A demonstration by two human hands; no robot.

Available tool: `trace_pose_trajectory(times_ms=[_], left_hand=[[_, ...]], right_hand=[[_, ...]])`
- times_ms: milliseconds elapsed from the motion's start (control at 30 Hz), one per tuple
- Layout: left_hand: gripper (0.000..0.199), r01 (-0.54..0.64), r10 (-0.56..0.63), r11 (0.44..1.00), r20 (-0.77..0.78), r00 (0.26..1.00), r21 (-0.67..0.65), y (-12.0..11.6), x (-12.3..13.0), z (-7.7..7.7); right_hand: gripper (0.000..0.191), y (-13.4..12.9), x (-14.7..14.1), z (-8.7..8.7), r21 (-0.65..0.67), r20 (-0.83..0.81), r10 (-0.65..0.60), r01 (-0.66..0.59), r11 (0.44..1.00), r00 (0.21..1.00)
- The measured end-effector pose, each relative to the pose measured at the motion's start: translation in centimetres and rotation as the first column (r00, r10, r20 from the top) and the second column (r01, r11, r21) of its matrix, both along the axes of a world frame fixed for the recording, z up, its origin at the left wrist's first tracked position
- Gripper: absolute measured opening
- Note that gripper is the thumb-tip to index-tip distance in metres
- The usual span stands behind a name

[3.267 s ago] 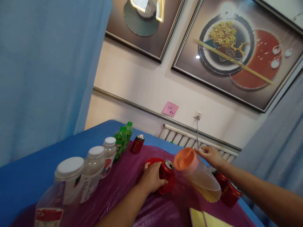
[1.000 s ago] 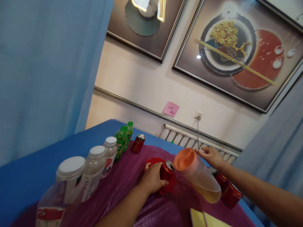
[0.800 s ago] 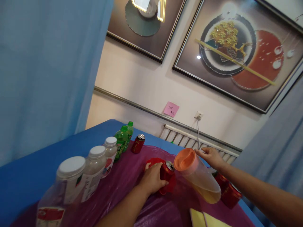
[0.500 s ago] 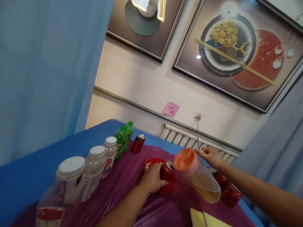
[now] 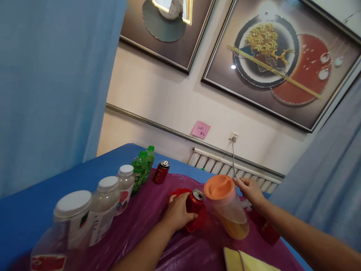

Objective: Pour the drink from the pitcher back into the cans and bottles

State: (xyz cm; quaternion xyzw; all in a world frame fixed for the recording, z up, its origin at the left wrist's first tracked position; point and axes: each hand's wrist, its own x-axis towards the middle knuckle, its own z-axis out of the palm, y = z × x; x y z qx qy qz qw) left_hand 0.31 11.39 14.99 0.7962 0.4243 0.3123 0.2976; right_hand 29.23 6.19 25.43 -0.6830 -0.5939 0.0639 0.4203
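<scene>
My left hand (image 5: pixel 180 212) is wrapped round a red can (image 5: pixel 195 201) with an open top, which stands on a red dish (image 5: pixel 201 220) in the middle of the purple cover. Just right of the can, a clear pitcher (image 5: pixel 229 214) with an orange lid holds some yellowish liquid and leans slightly. My right hand (image 5: pixel 249 190) is closed at the pitcher's far right side, thumb and fingers near the lid; its handle is mostly hidden behind the hand and pitcher.
White-capped bottles (image 5: pixel 104 205) line the left side, with green bottles (image 5: pixel 140 169) and another red can (image 5: pixel 161 172) behind. More red cans (image 5: pixel 267 230) stand under my right forearm. A yellow cloth (image 5: pixel 248 261) lies at the front. A radiator (image 5: pixel 211 162) is behind the table.
The pitcher has become more upright, its base swinging left, with my right hand beside it. My left hand remains around the can. The whole view has shifted slightly.
</scene>
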Motion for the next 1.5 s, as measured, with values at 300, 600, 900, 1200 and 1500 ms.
trace_pose_trajectory(times_ms=[300,600,900,1200,1500], left_hand=[[0.072,-0.059,0.059,0.998,0.024,0.998,0.014,0.8,0.6,-0.5],[0.066,-0.052,0.048,0.996,0.056,0.997,0.075,1.3,1.0,-0.6],[0.073,-0.043,0.039,0.996,0.051,0.998,0.077,1.1,1.2,0.4],[0.073,-0.049,0.043,0.998,0.133,0.990,0.044,1.0,1.6,0.4],[0.068,0.054,-0.067,0.991,0.102,0.992,0.125,-0.2,1.5,1.0]], right_hand=[[0.054,-0.6,1.7,-3.6,0.152,-0.408,-0.169,0.250,0.956,0.897],[0.050,-0.2,2.7,-7.8,0.195,-0.740,-0.081,0.329,0.924,0.667],[0.048,-2.4,4.5,-9.7,0.178,-0.595,-0.140,0.300,0.937,0.791],[0.028,-8.3,-4.1,-13.1,0.517,-0.391,0.031,0.192,0.834,0.920],[0.068,-4.0,-11.0,-14.6,0.300,-0.330,0.291,-0.192,0.934,0.898]])
